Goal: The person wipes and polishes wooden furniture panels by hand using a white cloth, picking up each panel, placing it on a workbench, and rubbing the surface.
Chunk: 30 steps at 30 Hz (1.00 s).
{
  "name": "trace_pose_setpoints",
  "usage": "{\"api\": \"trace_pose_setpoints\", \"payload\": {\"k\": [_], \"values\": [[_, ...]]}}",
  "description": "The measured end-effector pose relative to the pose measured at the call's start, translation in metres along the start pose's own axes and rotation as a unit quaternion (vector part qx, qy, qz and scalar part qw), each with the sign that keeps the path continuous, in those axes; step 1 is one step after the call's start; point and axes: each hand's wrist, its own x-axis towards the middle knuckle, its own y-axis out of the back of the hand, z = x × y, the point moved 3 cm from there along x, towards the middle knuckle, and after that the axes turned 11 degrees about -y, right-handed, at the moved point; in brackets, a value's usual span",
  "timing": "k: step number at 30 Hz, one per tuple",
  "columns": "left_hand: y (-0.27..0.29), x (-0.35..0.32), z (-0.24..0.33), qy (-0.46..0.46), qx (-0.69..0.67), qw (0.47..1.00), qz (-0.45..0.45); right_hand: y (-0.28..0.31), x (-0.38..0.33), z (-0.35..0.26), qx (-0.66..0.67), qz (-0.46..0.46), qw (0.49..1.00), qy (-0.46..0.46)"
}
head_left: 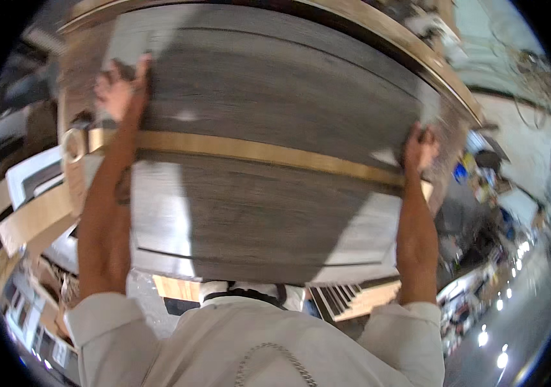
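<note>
A wide grey wood-grain panel (pixel 275 90) lies in front of me, with bright light on its ends. My left hand (pixel 120 90) is at its left end, fingers spread apart on the surface near the edge. At the right end, my right hand (pixel 420 149) has its fingers bent at the panel's edge; motion blurs them somewhat. A pale wooden strip (pixel 256 151) runs crosswise between my forearms, beneath the far panel's near side. Closer to my body, a second grey wood-grain surface (pixel 256 213) extends down to my waist.
A brown wooden edge (pixel 443 84) borders the far side. Tape in a roll (pixel 74 143) stands by my left forearm, above pale boards (pixel 37 219). Dark and light strips (pixel 337 300) lie below on the right. Assorted clutter (pixel 482 174) sits farther right.
</note>
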Motion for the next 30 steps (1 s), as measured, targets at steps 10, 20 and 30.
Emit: {"api": "trace_pose_setpoints", "payload": {"k": [10,20,30], "values": [[0.007,0.008,0.012,0.008,-0.031,0.999,0.009,0.017,-0.003,-0.002,0.038,0.033,0.998,-0.023],[0.029,0.002,0.022,0.016,-0.084,0.996,0.016,0.004,-0.005,0.013,-0.016,0.002,0.999,-0.038],[0.03,0.002,0.023,0.027,-0.084,0.996,0.033,0.01,-0.003,0.005,0.011,-0.052,0.997,-0.049]]}}
